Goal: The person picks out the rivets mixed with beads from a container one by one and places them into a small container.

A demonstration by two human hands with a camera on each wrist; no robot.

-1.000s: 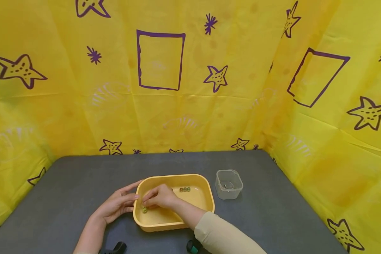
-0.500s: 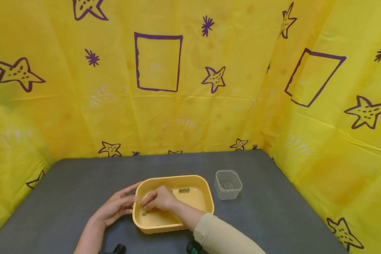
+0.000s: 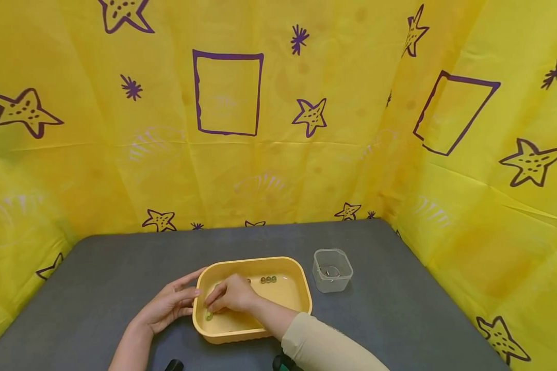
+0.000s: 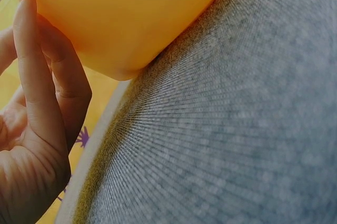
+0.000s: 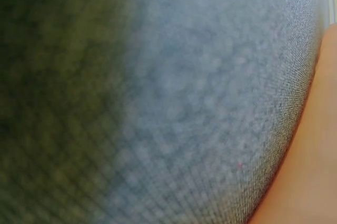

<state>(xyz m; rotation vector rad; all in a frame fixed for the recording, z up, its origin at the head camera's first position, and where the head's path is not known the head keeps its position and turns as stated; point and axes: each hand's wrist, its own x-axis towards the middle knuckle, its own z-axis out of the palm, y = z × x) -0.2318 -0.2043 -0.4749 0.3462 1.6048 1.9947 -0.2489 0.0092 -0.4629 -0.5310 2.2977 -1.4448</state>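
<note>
A yellow rectangular tray (image 3: 285, 293) with rounded corners stands on the dark table. My left hand (image 3: 169, 303) steadies it from the left, its thumb at the rim and other fingers against the outer wall; the left wrist view shows these fingers (image 4: 37, 71) fairly straight. Inside the tray, my right hand (image 3: 234, 294) has its curled fingertips down by the left wall, seemingly pinching a small marble they mostly hide. Yellow-green marbles (image 3: 209, 316) lie just below those fingertips. A short row of marbles (image 3: 268, 280) sits along the far wall, partly behind the hand.
To the right of the tray stands a clear square plastic container (image 3: 332, 271) with a few small bits in it. Dark objects (image 3: 284, 363) lie at the table's near edge. Yellow printed cloth (image 3: 232, 180) surrounds the table (image 3: 390, 319).
Inside the tray, my right hand's fingertips have shifted slightly toward the near side along the left wall, and the marbles there look nearer too. My left hand keeps its place on the tray.
</note>
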